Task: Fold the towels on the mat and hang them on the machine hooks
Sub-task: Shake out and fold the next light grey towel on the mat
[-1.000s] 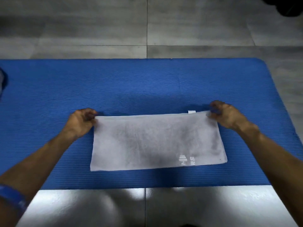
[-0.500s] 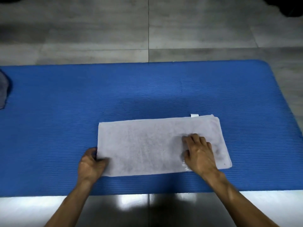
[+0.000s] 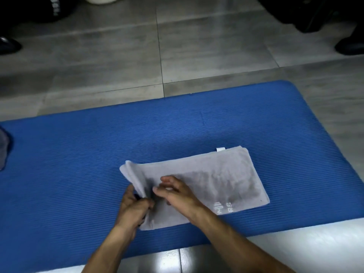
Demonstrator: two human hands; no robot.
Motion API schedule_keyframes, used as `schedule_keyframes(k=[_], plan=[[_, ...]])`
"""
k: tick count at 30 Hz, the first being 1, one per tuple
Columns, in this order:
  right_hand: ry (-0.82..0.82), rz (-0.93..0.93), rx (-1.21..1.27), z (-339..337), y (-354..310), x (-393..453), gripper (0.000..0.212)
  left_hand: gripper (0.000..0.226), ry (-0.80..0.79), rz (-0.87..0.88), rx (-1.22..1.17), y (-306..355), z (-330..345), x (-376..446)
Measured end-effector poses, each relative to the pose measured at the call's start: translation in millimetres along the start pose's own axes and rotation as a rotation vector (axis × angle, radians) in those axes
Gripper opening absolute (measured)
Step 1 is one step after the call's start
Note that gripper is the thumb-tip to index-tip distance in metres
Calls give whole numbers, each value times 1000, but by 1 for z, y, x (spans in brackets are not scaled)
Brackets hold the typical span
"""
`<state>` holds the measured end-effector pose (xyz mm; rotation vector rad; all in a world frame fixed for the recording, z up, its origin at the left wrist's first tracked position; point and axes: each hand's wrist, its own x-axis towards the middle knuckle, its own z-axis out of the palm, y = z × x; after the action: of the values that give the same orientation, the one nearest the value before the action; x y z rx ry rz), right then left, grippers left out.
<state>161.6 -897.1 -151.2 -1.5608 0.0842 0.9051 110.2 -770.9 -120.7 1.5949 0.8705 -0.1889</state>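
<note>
A grey towel (image 3: 220,178), folded into a long rectangle with a white logo near its front right corner, lies on the blue ribbed mat (image 3: 78,164). My left hand (image 3: 134,207) grips the towel's left edge and lifts it off the mat, so the layers curl upward there. My right hand (image 3: 175,194) rests on the towel just right of the lifted edge, fingers spread and fairly straight, pointing left. A small white tag sticks out at the towel's far edge.
Another grey cloth (image 3: 4,150) shows at the mat's far left edge. Grey floor tiles lie beyond the mat. Dark objects (image 3: 315,12) and a black shoe (image 3: 350,46) stand at the back right, more dark shapes (image 3: 29,10) at the back left.
My left hand went from the towel's front left corner to gripping and raising its left edge. My right hand slid left across the towel. The camera view tilted up, showing more floor.
</note>
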Motion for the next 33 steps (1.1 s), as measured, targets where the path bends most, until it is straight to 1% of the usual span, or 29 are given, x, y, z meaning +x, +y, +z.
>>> schedule_keyframes(k=[1, 3, 4, 5, 6, 8, 11, 13, 15, 18, 21, 22, 23, 24, 25, 26, 27, 28, 30, 31, 32, 33], plan=[[-6, 10, 113, 2, -3, 0, 42, 49, -87, 51, 27, 3, 10, -9], [62, -33, 226, -1, -6, 0, 29, 60, -280, 131, 99, 7, 32, -26], [125, -63, 245, -7, -6, -1, 23, 63, -365, 158, 104, 7, 41, -32], [190, -86, 238, -15, -5, -2, 18, 62, -418, 191, 120, 4, 47, -34], [246, -117, 215, -27, -3, -4, 16, 59, -434, 229, 141, 1, 52, -35], [325, -175, 142, -57, 3, -8, 24, 55, -390, 282, 197, -5, 57, -35], [408, -226, 14, -110, 14, -14, 37, 52, -344, 298, 213, -12, 55, -32], [454, -214, -80, -148, 21, -17, 42, 51, -314, 299, 275, -16, 48, -29], [463, -165, -131, -182, 22, -23, 43, 50, -301, 303, 333, -20, 40, -26], [429, -198, -169, -219, 20, -29, 40, 47, -284, 277, 394, -30, 35, -21], [412, -155, -270, -236, 15, -26, 39, 44, -272, 264, 453, -38, 34, -18], [429, -130, -304, -238, 17, -23, 40, 44, -275, 267, 479, -40, 35, -19], [509, -113, -381, -237, 20, -21, 42, 44, -283, 278, 503, -43, 37, -20], [639, -118, -526, -234, 23, -20, 46, 44, -291, 295, 529, -46, 39, -21], [781, -158, -739, -229, 27, -21, 45, 44, -297, 316, 560, -49, 41, -22], [881, -247, -951, -220, 33, -23, 43, 43, -304, 331, 587, -52, 44, -22], [909, -376, -1095, -207, 39, -29, 40, 42, -310, 343, 600, -54, 47, -23], [834, -500, -1155, -191, 46, -35, 38, 41, -312, 349, 601, -56, 49, -24], [569, -652, -1183, -151, 64, -49, 32, 38, -302, 356, 596, -60, 54, -24], [450, -672, -1214, -134, 74, -53, 32, 36, -299, 360, 602, -62, 55, -23], [369, -669, -1264, -119, 86, -55, 37, 35, -298, 361, 609, -65, 56, -23], [324, -645, -1322, -109, 97, -54, 44, 33, -299, 358, 612, -67, 55, -22]])
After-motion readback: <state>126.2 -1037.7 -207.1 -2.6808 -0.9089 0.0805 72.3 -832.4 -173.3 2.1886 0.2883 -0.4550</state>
